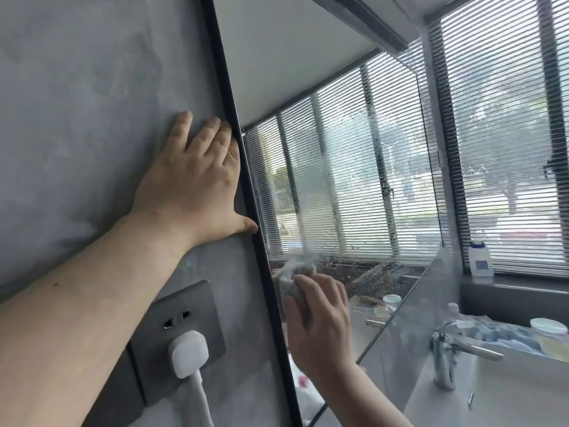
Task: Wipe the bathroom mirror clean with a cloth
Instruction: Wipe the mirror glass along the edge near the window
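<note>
Right hand [320,322] grips a bunched grey-white cloth [292,277], fingers curled round it, and presses it against the mirror [354,167] low down near the frame's left edge. Cloth looks soft and crumpled; its reflection sits right behind it in the glass.

Left hand [197,183] lies flat on the wall [77,103], fingers straight and spread, holding nothing — index finger and thumb tip touch the mirror's thin black frame [243,167].

Glass above and right of the cloth is streaked and beaded with droplets, hazy in patches. It reflects horizontal slatted blinds and a white ceiling.

Wall is mottled grey, matte, plaster-like. Below the left forearm: a dark grey square socket plate [181,322] with a white rounded plug [187,352] seated in it, white cable running down.

Right of the right hand: chrome tap [446,349] with a long straight spout over a white basin [508,396]. Beyond it on the grey sill, a white bottle [480,260] with a blue label — text too small to read — and round white lidded tubs [548,326]. Real window blinds [508,134] behind, pale slats, trees blurred outside.
</note>
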`<state>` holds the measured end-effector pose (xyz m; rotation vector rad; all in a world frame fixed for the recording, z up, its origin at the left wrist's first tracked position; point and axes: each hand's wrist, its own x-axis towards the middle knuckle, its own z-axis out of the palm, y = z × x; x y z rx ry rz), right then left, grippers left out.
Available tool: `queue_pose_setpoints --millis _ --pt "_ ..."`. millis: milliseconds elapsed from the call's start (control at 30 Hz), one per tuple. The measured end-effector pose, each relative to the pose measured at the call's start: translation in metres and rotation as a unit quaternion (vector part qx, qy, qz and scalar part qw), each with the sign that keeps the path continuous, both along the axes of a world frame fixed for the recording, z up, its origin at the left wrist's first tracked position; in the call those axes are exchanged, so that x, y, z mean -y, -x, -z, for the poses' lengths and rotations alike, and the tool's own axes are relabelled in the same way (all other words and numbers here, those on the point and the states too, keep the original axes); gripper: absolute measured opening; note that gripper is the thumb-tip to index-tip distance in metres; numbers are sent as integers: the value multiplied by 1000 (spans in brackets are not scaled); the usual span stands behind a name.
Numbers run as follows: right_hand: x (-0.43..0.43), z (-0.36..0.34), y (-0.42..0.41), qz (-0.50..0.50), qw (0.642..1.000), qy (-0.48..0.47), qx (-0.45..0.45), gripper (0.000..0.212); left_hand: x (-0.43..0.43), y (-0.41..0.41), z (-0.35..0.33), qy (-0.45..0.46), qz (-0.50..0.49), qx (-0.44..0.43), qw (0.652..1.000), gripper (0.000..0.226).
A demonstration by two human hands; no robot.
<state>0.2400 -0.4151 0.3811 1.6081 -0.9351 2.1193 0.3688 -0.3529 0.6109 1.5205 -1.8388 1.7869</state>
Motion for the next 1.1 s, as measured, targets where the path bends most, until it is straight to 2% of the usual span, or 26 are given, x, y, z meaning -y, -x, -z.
queue_pose_setpoints --millis 100,167,267,367,500,600,733,833,900,933,1000,1100 --pt "2 7 1 -22 998 45 -46 17 -1 0 2 -7 -18 5 1000 139" --pt "13 4 10 -20 998 40 -51 18 0 1 4 -8 -30 6 1000 140" --pt "35 -12 33 -39 998 -44 37 27 -1 2 6 -12 -29 0 1000 139" --pt "54 -24 56 -86 979 -142 116 35 0 3 10 -16 -34 -2 999 139" --pt "55 -24 57 -145 967 -154 141 39 0 3 17 -16 -42 -1 999 139" --pt "43 -9 42 -138 978 -117 101 38 0 3 21 -16 -42 -5 999 137" --pt "31 36 17 -107 994 -26 -25 40 0 3 23 -17 -42 -7 999 140" --pt "27 55 13 -84 991 50 -93 42 0 3 24 -16 -38 -12 999 140" --pt "32 49 20 -89 990 45 -103 42 0 3 24 -15 -36 -13 999 139" --pt "35 43 25 -95 991 19 -88 41 0 3 25 -14 -34 -14 999 139" --pt "42 28 38 -115 991 -69 0 39 -1 3 26 -15 -30 -16 999 138" --pt "54 15 62 -139 963 -173 156 38 -1 3 29 -17 -23 -22 999 135"
